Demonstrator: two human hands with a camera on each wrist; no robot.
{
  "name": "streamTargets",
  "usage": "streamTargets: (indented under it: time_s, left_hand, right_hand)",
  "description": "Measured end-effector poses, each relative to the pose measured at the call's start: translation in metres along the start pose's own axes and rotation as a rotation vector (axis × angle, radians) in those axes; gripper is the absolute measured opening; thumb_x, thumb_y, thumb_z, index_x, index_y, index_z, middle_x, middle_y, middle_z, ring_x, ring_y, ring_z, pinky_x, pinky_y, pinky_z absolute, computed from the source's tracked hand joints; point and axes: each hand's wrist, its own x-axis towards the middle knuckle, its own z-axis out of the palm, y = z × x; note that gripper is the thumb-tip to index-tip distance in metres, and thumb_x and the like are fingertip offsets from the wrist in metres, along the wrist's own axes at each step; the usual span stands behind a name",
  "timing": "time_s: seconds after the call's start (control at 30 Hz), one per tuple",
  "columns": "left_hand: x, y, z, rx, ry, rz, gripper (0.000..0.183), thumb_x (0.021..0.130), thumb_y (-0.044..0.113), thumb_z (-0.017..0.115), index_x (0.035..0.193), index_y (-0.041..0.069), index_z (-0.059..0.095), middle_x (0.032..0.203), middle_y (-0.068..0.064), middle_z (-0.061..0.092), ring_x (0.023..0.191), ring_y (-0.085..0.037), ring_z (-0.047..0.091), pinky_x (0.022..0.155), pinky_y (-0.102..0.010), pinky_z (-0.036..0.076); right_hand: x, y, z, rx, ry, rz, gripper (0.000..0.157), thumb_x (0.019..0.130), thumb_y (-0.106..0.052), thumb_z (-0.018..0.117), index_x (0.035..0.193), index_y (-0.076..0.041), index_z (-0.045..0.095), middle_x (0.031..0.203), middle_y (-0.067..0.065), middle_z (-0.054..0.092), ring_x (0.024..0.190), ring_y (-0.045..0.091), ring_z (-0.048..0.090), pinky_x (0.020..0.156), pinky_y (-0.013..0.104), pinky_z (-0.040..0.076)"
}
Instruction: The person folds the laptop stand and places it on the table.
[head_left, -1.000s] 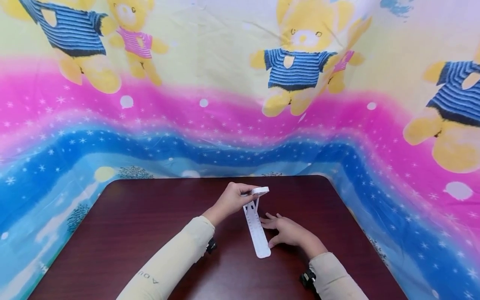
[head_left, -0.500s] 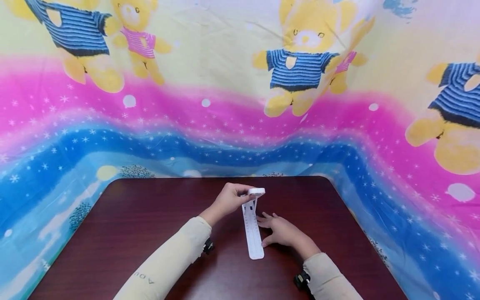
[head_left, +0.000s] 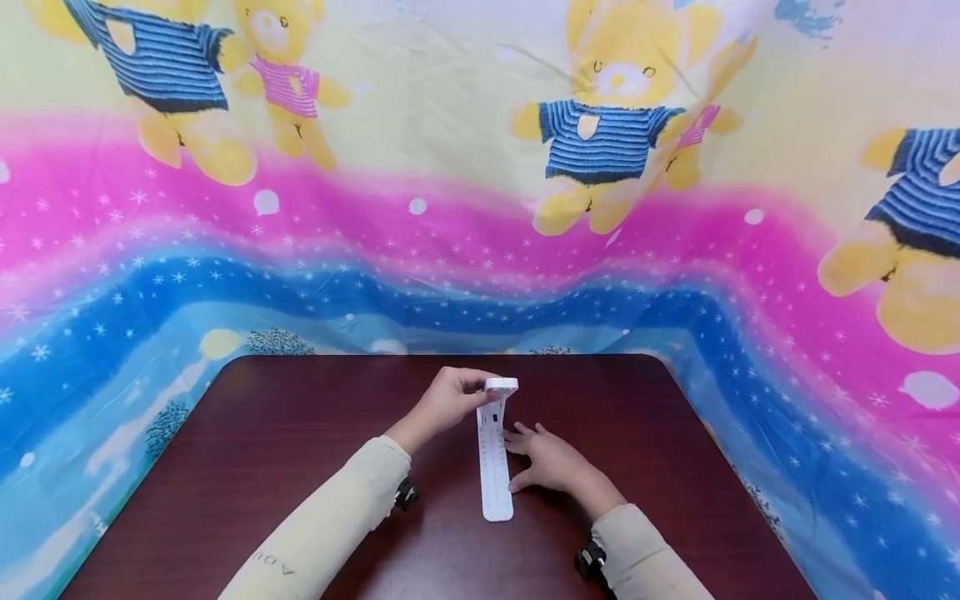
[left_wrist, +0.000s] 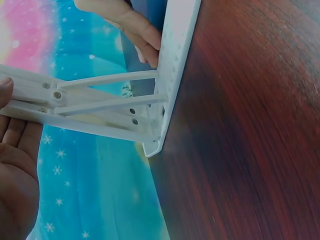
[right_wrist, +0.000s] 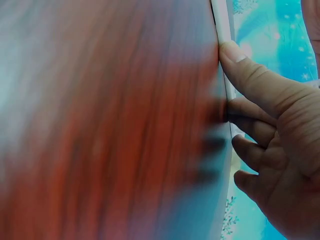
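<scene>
A white plastic folding stand (head_left: 496, 483) is on the dark brown table, its long flat base pointing toward me and its hinged arm (left_wrist: 25, 92) raised at the far end. Two thin struts (left_wrist: 107, 78) join arm and base in the left wrist view, where several screws show. My left hand (head_left: 447, 397) pinches the raised arm near its top, thumb on one side and fingers on the other. On the right side of the base lies my right hand (head_left: 555, 462), fingers spread. Its thumb (right_wrist: 247, 75) and fingertips touch the base's long edge.
The wood-grain table (head_left: 300, 442) has rounded far corners. Behind and around it hangs a cloth (head_left: 450, 233) printed with bears, snowflakes and coloured bands. Dark wrist cameras sit at both cream sleeves (head_left: 322, 517).
The stand has shifted left and turned slightly, so its base points more directly toward me. Both hands have moved left along with it, keeping their hold and contact.
</scene>
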Motion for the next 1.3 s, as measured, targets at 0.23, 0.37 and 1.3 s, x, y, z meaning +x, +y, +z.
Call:
streamTargets:
  time_s: [0.23, 0.37, 1.3]
  left_hand:
    - [-0.004, -0.003, -0.007, -0.045, 0.002, 0.001, 0.020, 0.094, 0.018, 0.076, 0.113, 0.019, 0.079, 0.111, 0.001, 0.077, 0.098, -0.011, 0.071, 0.083, -0.031, 0.060]
    - [-0.005, -0.003, -0.005, -0.088, 0.010, 0.003, 0.022, 0.094, 0.012, 0.075, 0.115, 0.015, 0.078, 0.111, -0.002, 0.077, 0.098, -0.014, 0.071, 0.082, -0.030, 0.060]
    - [-0.020, -0.054, -0.007, 0.129, 0.086, -0.242, 0.019, 0.088, 0.017, 0.082, 0.106, 0.015, 0.076, 0.126, -0.002, 0.071, 0.124, -0.025, 0.062, 0.108, -0.049, 0.048]
  right_hand:
    - [0.006, -0.011, 0.002, -0.006, 0.012, 0.011, 0.078, 0.079, -0.043, 0.087, 0.144, -0.011, 0.059, 0.154, 0.007, 0.051, 0.153, 0.032, 0.030, 0.125, 0.058, 0.019]
    - [0.007, -0.012, 0.001, -0.001, 0.022, 0.009, 0.073, 0.081, -0.041, 0.086, 0.143, -0.011, 0.061, 0.153, 0.006, 0.052, 0.152, 0.032, 0.034, 0.124, 0.058, 0.022]
    - [0.045, 0.011, -0.006, 0.202, 0.293, 0.117, 0.032, 0.089, -0.022, 0.082, 0.119, -0.018, 0.076, 0.131, 0.001, 0.069, 0.125, 0.025, 0.063, 0.105, 0.048, 0.051]
